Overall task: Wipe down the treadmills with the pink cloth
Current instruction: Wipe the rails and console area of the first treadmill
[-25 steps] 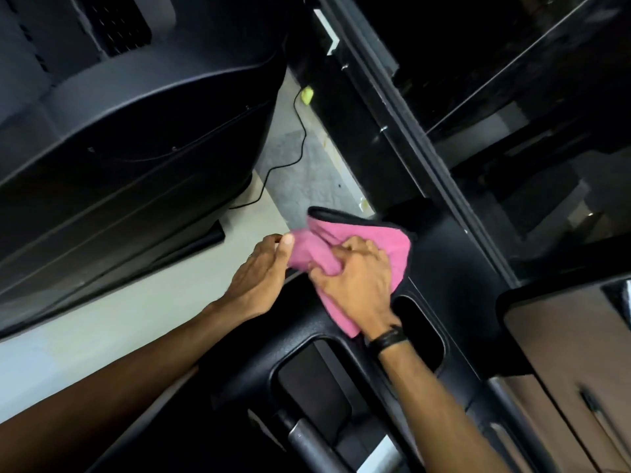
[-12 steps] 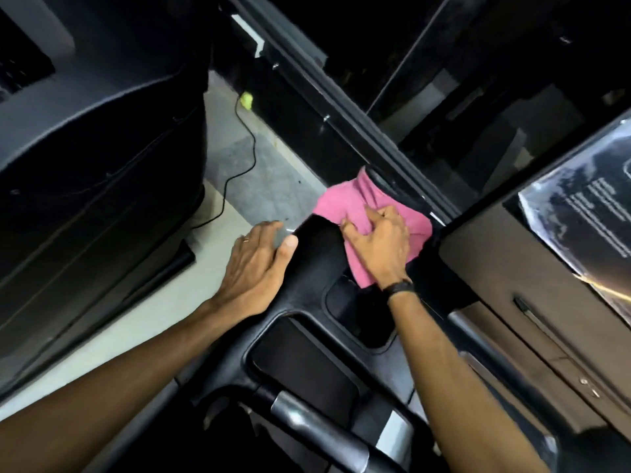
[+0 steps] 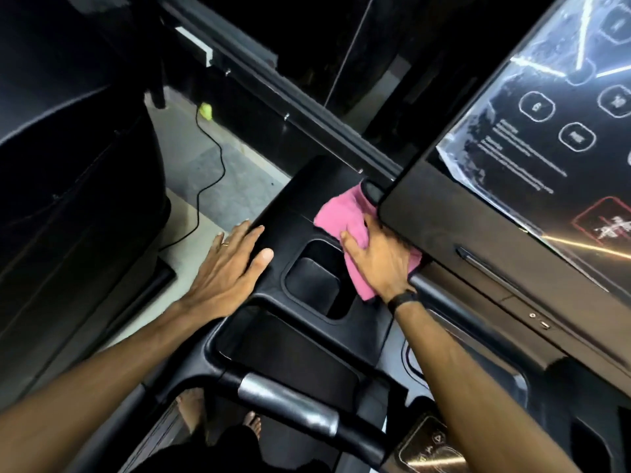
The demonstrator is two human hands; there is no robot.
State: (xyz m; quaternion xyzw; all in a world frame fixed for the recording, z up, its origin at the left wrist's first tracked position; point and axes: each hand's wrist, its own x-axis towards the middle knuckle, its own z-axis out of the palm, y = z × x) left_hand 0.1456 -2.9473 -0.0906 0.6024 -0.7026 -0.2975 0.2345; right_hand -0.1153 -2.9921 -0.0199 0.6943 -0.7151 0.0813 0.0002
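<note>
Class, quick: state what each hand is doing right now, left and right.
Left hand: open, fingers straight, resting flat on the treadmill console.
Right hand: open, pressing the pink cloth onto the console; fingertips partly hidden.

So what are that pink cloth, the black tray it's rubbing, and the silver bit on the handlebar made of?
The pink cloth looks like soft microfibre or terry: matte, fuzzy, folding limply. The black tray appears to be moulded plastic, with a dull sheen and rounded recessed pockets. The silver bit looks like brushed metal, with streaky grey highlights, though it could be metallised plastic.
</note>
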